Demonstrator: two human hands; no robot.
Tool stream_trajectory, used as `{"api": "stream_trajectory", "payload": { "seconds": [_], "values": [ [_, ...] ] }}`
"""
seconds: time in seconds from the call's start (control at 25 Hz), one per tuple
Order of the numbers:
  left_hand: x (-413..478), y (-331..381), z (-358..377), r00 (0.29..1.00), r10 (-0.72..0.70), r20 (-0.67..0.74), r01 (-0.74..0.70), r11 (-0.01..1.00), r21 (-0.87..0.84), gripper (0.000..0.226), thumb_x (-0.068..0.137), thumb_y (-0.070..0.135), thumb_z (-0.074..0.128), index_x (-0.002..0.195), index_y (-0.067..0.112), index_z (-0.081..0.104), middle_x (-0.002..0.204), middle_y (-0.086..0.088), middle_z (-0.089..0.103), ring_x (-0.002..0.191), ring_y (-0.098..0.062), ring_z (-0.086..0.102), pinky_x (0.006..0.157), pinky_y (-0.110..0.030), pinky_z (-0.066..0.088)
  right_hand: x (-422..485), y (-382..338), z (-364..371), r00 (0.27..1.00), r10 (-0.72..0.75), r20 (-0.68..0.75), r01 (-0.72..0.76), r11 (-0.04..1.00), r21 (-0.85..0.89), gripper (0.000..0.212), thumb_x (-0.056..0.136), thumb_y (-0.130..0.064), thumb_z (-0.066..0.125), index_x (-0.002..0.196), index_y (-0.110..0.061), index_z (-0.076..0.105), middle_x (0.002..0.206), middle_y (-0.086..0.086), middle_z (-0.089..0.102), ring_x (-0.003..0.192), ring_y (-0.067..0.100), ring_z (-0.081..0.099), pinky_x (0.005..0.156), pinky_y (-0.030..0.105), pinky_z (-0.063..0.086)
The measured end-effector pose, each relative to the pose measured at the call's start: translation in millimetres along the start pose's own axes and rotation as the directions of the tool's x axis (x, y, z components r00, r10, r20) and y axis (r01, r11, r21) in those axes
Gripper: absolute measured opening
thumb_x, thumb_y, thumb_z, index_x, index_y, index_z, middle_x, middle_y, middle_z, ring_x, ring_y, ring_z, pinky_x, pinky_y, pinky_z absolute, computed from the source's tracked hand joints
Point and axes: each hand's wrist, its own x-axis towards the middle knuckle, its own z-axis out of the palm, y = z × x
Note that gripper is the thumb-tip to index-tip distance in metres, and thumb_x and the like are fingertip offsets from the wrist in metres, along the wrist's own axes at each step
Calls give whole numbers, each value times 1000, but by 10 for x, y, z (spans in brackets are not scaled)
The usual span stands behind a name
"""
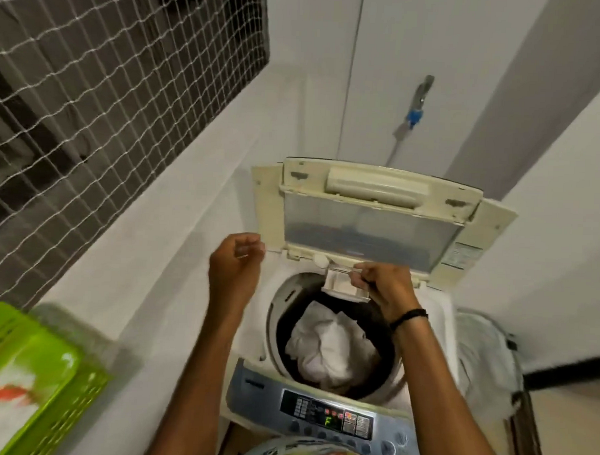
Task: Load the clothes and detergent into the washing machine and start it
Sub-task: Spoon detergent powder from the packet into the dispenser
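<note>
Top-loader washing machine (435, 320) is sitting with lid (370, 226) up, white clothes (328, 351) lying in the drum. Right hand (383, 284) is pinching the detergent drawer (340, 288) at the drum's 12 o'clock rim. Left hand (234, 266) is hovering at 10 o'clock, fingers curled around something small, can't tell what. Control panel (326, 417) is glowing at 6 o'clock; green basket (31, 381) is sitting at 8 o'clock.

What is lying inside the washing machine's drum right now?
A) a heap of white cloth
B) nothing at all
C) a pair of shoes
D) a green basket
A: a crumpled heap of white cloth fills the dark drum beneath the raised lid.
</note>
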Motion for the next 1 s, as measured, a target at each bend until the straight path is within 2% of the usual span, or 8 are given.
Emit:
{"api": "stream_trajectory", "payload": {
  "seconds": [0.12, 0.2, 0.32, 0.44, 0.64, 0.8, 0.92, 1.0],
  "values": [
    [267, -407, 647, 932, -309, 188, 343, 920, -192, 19, 83, 11, 71, 102, 13, 72, 86, -9, 73, 70, -18, 63, 69, -30, 52, 317, 232, -252, 973, 42, -228, -73, 989, -131, 19, 78, 9, 52, 67, -1, 63, 57, 8, 56, 51, 23, 53, 53, 27, 44],
    [372, -694, 1014, 818, -492, 298, 565, 783, -259, 27, 88, 11, 68, 114, 6, 67, 94, -12, 71, 85, -23, 66, 79, -32, 54, 500, 427, -352, 940, -10, -341, -108, 939, -327, 21, 72, -7, 61, 52, -12, 65, 56, 1, 64, 66, 24, 60, 59, 20, 49],
    [481, -1028, 1407, 666, -625, 407, 740, 622, -256, 39, 97, 22, 59, 129, 1, 57, 119, -18, 65, 111, -28, 61, 102, -37, 48, 706, 730, -362, 910, -151, -385, -15, 919, -395, 14, 78, -12, 67, 84, -14, 80, 89, 9, 77, 86, 26, 70, 83, 25, 53],
    [535, -1198, 1639, 573, -684, 450, 814, 538, -219, 55, 101, 38, 50, 140, 0, 47, 137, -23, 54, 121, -30, 55, 115, -39, 37, 789, 899, -292, 888, -348, -301, 111, 796, -594, 30, 81, 0, 60, 102, -12, 77, 97, 14, 76, 91, 31, 70, 81, 32, 54],
    [642, -1433, 1772, 524, -730, 439, 852, 451, -267, 66, 97, 47, 53, 144, 2, 42, 140, -20, 49, 130, -31, 49, 114, -40, 38, 836, 1034, -257, 833, -548, -79, 291, 555, -779, 54, 62, 20, 57, 105, -7, 74, 99, 14, 75, 92, 31, 69, 84, 32, 53],
    [684, -1521, 1765, 511, -734, 447, 859, 414, -302, 68, 95, 49, 54, 143, 3, 43, 138, -21, 49, 130, -31, 49, 110, -37, 42, 834, 1015, -233, 741, -670, -34, 379, 459, -803, 50, 59, 22, 59, 99, -4, 75, 90, 15, 76, 83, 33, 71, 78, 33, 56],
    [703, -1480, 1695, 539, -713, 448, 842, 456, -288, 65, 98, 48, 50, 143, 2, 44, 140, -20, 48, 130, -32, 49, 114, -40, 37, 768, 938, -181, 779, -601, -179, 287, 595, -751, 35, 74, 10, 60, 97, -9, 77, 85, 14, 76, 78, 32, 70, 72, 34, 56],
    [702, -1396, 1608, 600, -692, 401, 800, 532, -279, 56, 99, 44, 49, 137, 2, 49, 119, -17, 58, 108, -27, 59, 109, -38, 42, 748, 917, -174, 835, -458, -305, 187, 757, -626, 27, 80, 0, 59, 96, -11, 78, 86, 13, 76, 79, 29, 70, 76, 34, 57]
  ]
}}
